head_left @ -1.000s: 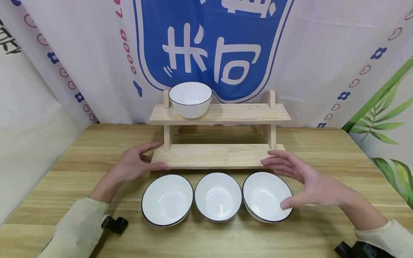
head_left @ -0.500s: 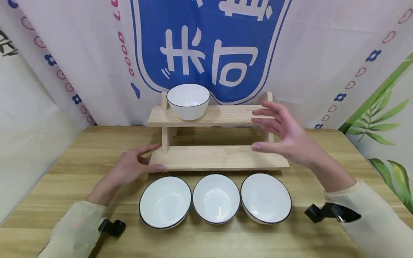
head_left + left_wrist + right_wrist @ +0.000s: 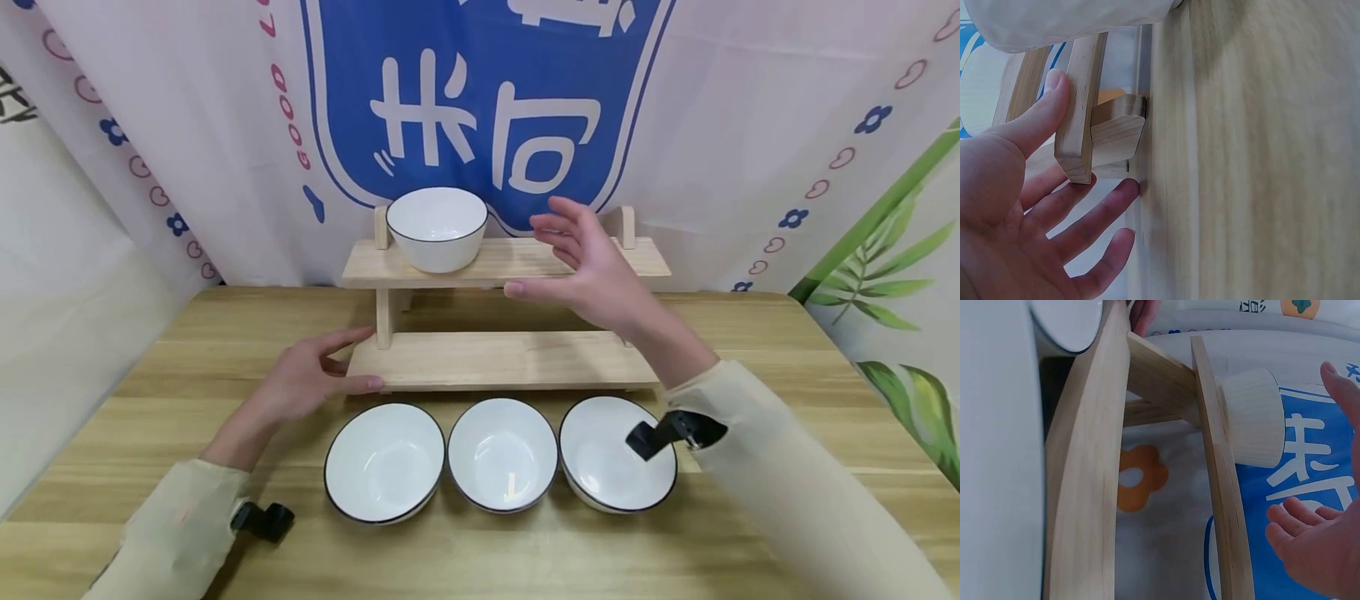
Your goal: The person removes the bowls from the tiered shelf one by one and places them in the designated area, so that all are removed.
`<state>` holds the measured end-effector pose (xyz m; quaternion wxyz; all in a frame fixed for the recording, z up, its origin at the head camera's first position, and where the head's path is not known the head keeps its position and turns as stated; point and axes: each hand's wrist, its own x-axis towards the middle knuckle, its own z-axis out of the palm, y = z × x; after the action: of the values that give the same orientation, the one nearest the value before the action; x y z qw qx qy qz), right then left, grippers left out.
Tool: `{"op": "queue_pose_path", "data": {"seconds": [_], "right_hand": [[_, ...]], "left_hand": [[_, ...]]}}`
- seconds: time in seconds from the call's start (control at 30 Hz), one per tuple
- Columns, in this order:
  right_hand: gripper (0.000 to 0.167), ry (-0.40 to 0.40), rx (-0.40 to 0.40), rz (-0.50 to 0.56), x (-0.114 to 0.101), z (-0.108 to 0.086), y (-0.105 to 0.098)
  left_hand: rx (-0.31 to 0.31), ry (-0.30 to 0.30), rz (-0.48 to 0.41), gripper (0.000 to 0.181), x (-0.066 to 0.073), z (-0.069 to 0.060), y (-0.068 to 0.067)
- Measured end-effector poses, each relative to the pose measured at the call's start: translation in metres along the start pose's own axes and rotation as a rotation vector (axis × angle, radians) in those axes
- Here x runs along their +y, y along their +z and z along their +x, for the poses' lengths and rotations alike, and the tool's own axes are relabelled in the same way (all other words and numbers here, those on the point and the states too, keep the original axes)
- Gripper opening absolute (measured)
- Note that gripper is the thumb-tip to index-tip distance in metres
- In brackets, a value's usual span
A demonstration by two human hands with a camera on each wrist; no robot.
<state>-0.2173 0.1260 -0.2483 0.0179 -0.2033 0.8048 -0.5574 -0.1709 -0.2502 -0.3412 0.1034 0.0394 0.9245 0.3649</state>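
Note:
A two-tier wooden shelf (image 3: 487, 360) stands on the table. My left hand (image 3: 298, 382) holds the left end of its lower board; in the left wrist view the thumb (image 3: 1047, 112) lies against one face of the board, and fingers reach round the other side. A white bowl (image 3: 437, 231) with a dark rim sits upright at the left of the upper board. To the right of that bowl, apart from it, my right hand (image 3: 596, 271) hovers with fingers spread and nothing in them. In front of the shelf, three matching bowls (image 3: 504, 456) stand in a row.
The wood-grain table (image 3: 150, 417) extends around the shelf. Behind it hangs a white curtain (image 3: 720, 150) with a blue emblem. Black wrist cameras (image 3: 262, 522) are strapped over both sleeves; the right forearm passes above the rightmost bowl (image 3: 600, 479).
My right hand has left the lower board's right end, risen, and moved left above the upper board towards the bowl there. The left hand stays at the shelf's left end.

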Motion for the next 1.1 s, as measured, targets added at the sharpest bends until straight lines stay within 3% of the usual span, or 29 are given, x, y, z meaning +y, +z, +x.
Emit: {"op": "queue_pose_path", "data": {"seconds": [0.17, 0.33, 0.8, 1.1], "right_hand": [[0.112, 0.039, 0.026, 0.083, -0.003, 0.017, 0.013], [0.115, 0.06, 0.025, 0.091, -0.003, 0.031, 0.027], [0.125, 0.08, 0.066, 0.034, -0.005, 0.065, 0.06], [0.131, 0.121, 0.064, -0.013, -0.011, 0.075, 0.073]], "left_hand": [[0.001, 0.006, -0.008, 0.095, 0.0, -0.001, 0.0], [0.004, 0.014, -0.003, 0.094, -0.001, -0.002, 0.0], [0.004, 0.01, 0.002, 0.095, 0.0, 0.0, 0.0], [0.004, 0.018, 0.0, 0.094, 0.001, 0.0, 0.0]]}}
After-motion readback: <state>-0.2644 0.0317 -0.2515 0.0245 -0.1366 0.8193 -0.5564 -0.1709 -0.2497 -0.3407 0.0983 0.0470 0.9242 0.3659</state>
